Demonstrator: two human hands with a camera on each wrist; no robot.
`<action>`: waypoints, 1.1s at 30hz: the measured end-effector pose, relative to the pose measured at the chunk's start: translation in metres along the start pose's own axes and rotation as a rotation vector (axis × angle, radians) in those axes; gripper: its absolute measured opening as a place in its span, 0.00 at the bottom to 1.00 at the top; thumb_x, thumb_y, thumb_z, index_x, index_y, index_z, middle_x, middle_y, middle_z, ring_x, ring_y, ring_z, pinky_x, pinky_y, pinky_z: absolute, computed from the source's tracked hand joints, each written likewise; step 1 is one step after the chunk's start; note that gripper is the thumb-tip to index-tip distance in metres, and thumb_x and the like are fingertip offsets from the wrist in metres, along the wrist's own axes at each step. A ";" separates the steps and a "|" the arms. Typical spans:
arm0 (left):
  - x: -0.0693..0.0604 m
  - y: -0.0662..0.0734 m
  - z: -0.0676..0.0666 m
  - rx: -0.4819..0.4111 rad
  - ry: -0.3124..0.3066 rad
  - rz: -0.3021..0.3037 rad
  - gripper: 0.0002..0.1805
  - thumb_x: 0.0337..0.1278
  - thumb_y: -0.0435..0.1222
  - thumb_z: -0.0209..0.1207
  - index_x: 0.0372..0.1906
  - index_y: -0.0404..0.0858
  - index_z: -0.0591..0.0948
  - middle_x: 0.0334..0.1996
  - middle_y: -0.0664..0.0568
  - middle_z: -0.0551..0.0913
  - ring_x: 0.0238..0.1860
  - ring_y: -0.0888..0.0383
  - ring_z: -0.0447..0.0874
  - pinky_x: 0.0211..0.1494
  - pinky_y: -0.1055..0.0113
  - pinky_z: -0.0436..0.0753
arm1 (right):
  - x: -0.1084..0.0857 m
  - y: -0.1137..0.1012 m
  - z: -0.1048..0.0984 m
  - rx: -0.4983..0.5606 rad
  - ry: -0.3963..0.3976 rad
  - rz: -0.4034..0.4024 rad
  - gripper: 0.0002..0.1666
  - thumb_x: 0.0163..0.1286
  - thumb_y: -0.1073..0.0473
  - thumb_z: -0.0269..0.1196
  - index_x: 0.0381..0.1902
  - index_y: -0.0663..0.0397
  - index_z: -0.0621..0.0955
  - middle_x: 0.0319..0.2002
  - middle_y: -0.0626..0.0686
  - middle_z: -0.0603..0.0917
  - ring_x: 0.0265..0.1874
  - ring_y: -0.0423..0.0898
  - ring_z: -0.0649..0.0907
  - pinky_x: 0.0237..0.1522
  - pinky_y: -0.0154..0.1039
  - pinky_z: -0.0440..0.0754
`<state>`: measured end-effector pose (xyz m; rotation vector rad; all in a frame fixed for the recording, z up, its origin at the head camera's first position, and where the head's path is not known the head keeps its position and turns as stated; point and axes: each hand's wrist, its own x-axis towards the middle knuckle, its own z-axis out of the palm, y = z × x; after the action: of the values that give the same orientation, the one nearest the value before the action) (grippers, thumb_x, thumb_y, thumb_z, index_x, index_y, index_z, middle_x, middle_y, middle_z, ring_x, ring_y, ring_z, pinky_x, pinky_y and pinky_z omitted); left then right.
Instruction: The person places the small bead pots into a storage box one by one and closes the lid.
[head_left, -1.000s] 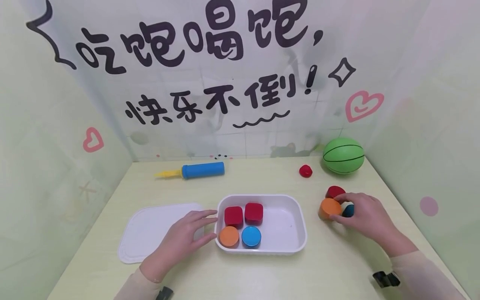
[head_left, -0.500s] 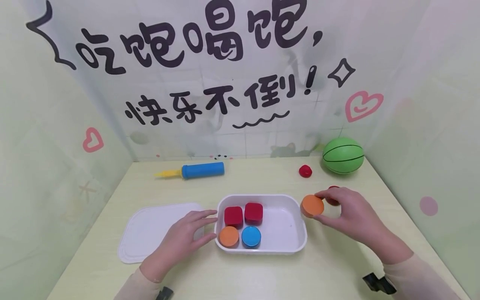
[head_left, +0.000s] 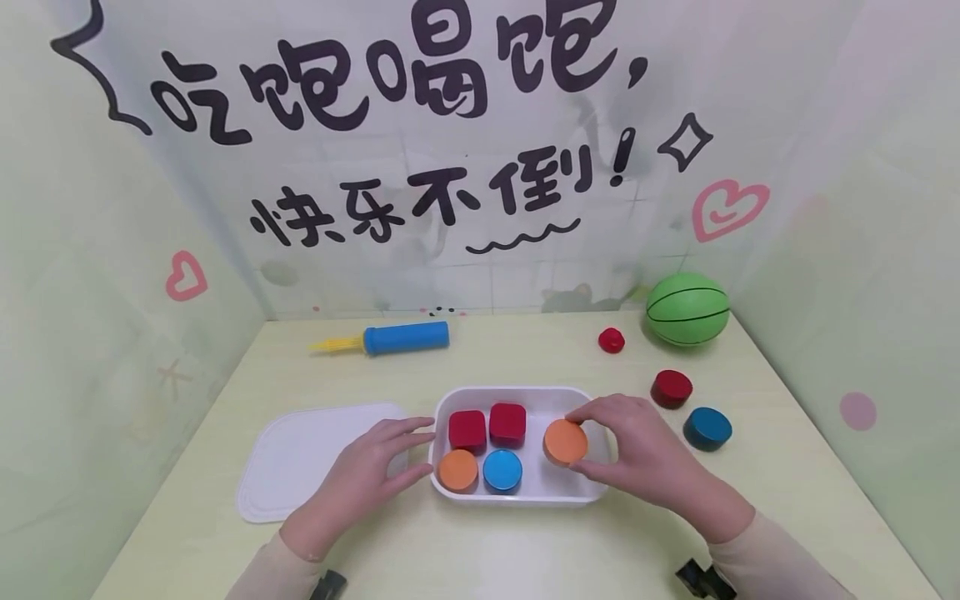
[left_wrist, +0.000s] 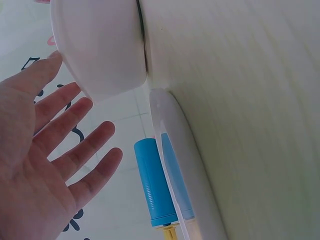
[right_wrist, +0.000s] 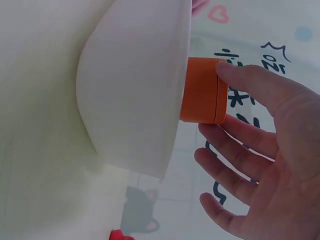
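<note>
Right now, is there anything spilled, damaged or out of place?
Nothing stands out; no visible spill or damage. The white tray sits flat, the right hand pinches an orange cylinder, and outside, a red cylinder and blue cylinder stand upright.

Head view: from above the person's table, forward and down, farthest off. Wrist views: low, close, tilted sideways. All three share the white tray; head and left wrist, the blue pump.

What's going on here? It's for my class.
A person's right hand holds an orange cylinder over the right half of a white box; the left hand is at its left end. Inside are two red blocks, another orange cylinder and a light blue cylinder. A red cylinder and a dark blue cylinder stand to its right.
</note>
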<state>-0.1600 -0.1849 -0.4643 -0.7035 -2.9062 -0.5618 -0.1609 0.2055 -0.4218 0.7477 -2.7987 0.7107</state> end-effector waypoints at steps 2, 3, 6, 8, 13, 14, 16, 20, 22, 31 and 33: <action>0.000 0.000 0.000 -0.004 0.007 0.005 0.28 0.57 0.55 0.72 0.63 0.56 0.84 0.67 0.63 0.80 0.67 0.57 0.79 0.64 0.54 0.85 | 0.002 -0.003 0.006 0.012 -0.039 -0.001 0.30 0.51 0.46 0.82 0.52 0.40 0.86 0.48 0.37 0.88 0.53 0.44 0.84 0.63 0.55 0.77; 0.000 0.000 0.000 -0.007 0.011 0.008 0.28 0.57 0.55 0.72 0.63 0.56 0.84 0.67 0.63 0.80 0.66 0.57 0.79 0.64 0.54 0.85 | 0.003 -0.003 0.008 0.020 -0.055 -0.004 0.29 0.51 0.46 0.82 0.52 0.40 0.86 0.48 0.37 0.88 0.54 0.43 0.84 0.64 0.56 0.76; 0.000 0.000 0.000 -0.012 0.018 0.016 0.28 0.57 0.54 0.72 0.63 0.55 0.84 0.67 0.63 0.80 0.66 0.57 0.80 0.64 0.54 0.85 | 0.006 -0.003 0.015 0.045 -0.097 -0.025 0.28 0.53 0.47 0.82 0.52 0.40 0.86 0.48 0.37 0.87 0.54 0.42 0.83 0.65 0.57 0.74; 0.000 0.000 0.000 -0.018 0.017 0.017 0.28 0.57 0.54 0.72 0.63 0.55 0.84 0.67 0.63 0.80 0.66 0.57 0.80 0.64 0.54 0.85 | 0.008 -0.002 0.020 0.066 -0.117 -0.043 0.27 0.53 0.48 0.81 0.52 0.40 0.86 0.48 0.36 0.87 0.54 0.42 0.84 0.64 0.58 0.73; 0.000 0.000 0.000 -0.019 0.014 0.019 0.28 0.57 0.54 0.72 0.63 0.56 0.84 0.67 0.63 0.80 0.66 0.58 0.79 0.64 0.55 0.85 | 0.011 0.000 0.028 0.117 -0.152 -0.084 0.25 0.54 0.51 0.81 0.51 0.41 0.86 0.47 0.36 0.87 0.52 0.43 0.84 0.66 0.62 0.67; 0.000 0.000 0.000 -0.019 0.015 0.020 0.28 0.57 0.54 0.72 0.63 0.56 0.84 0.67 0.63 0.80 0.66 0.58 0.80 0.64 0.54 0.85 | 0.011 0.001 0.029 0.121 -0.159 -0.087 0.25 0.54 0.52 0.81 0.50 0.41 0.86 0.47 0.36 0.87 0.52 0.43 0.84 0.67 0.63 0.65; 0.000 0.000 -0.001 -0.018 0.015 0.016 0.28 0.57 0.54 0.72 0.63 0.56 0.84 0.67 0.63 0.80 0.66 0.57 0.80 0.64 0.54 0.85 | 0.012 0.001 0.030 0.124 -0.180 -0.088 0.25 0.54 0.52 0.81 0.50 0.41 0.85 0.47 0.36 0.87 0.52 0.44 0.85 0.68 0.66 0.62; -0.001 0.000 -0.001 -0.016 0.004 -0.008 0.28 0.57 0.55 0.72 0.63 0.57 0.84 0.68 0.64 0.79 0.66 0.58 0.79 0.64 0.54 0.85 | 0.014 0.001 0.032 0.129 -0.228 -0.070 0.25 0.54 0.51 0.81 0.49 0.42 0.85 0.47 0.38 0.87 0.53 0.46 0.85 0.70 0.71 0.55; -0.001 0.000 -0.001 -0.015 0.000 -0.013 0.28 0.57 0.55 0.72 0.64 0.57 0.84 0.68 0.65 0.79 0.67 0.58 0.79 0.65 0.54 0.85 | 0.015 0.000 0.032 0.138 -0.251 -0.054 0.25 0.54 0.50 0.81 0.49 0.41 0.86 0.47 0.37 0.88 0.53 0.45 0.85 0.70 0.73 0.53; -0.001 0.000 0.001 -0.027 -0.001 -0.014 0.28 0.58 0.55 0.71 0.64 0.57 0.84 0.68 0.64 0.79 0.67 0.57 0.79 0.65 0.53 0.85 | 0.018 -0.002 0.035 0.128 -0.326 0.000 0.27 0.53 0.47 0.82 0.51 0.42 0.88 0.45 0.37 0.89 0.52 0.46 0.85 0.72 0.77 0.49; -0.001 0.000 0.001 -0.027 -0.001 -0.014 0.28 0.58 0.55 0.71 0.64 0.57 0.83 0.68 0.64 0.79 0.67 0.57 0.79 0.65 0.53 0.85 | 0.019 -0.002 0.035 0.123 -0.332 0.006 0.27 0.53 0.47 0.82 0.51 0.42 0.88 0.46 0.37 0.89 0.52 0.46 0.85 0.72 0.78 0.49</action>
<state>-0.1591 -0.1853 -0.4652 -0.6882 -2.9122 -0.6027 -0.1772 0.1791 -0.4468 0.9597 -3.0733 0.8350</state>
